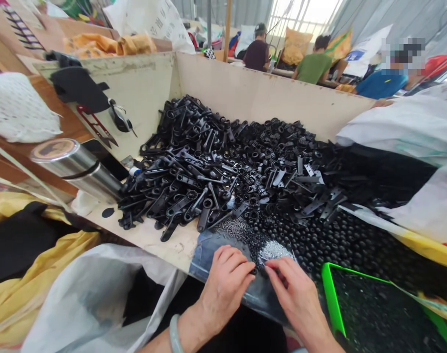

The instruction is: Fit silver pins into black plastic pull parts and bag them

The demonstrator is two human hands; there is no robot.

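Observation:
My left hand (228,279), with a pale bangle (174,333) on its wrist, is closed with thumb and fingers pinched at the table's front edge. A small black part seems to show at its fingertips, too small to name. My right hand (291,284) is closed in a pinch just across from it, beside a pile of silvery pins (275,250); what it holds is hidden. Black balls (341,238) spread to the right of the pins. Tiny grey metal pieces (230,229) lie beyond my left hand. Farther back are heaped black handle-like plastic parts (182,181) and black ring parts (267,142).
A bright green tray (329,299) of small dark pieces stands at the right. At the left are a steel flask (78,162), a phone (105,159) and hanging red snips (94,125). A white sack (98,289) sits at front left. Several people work beyond the back board (245,88).

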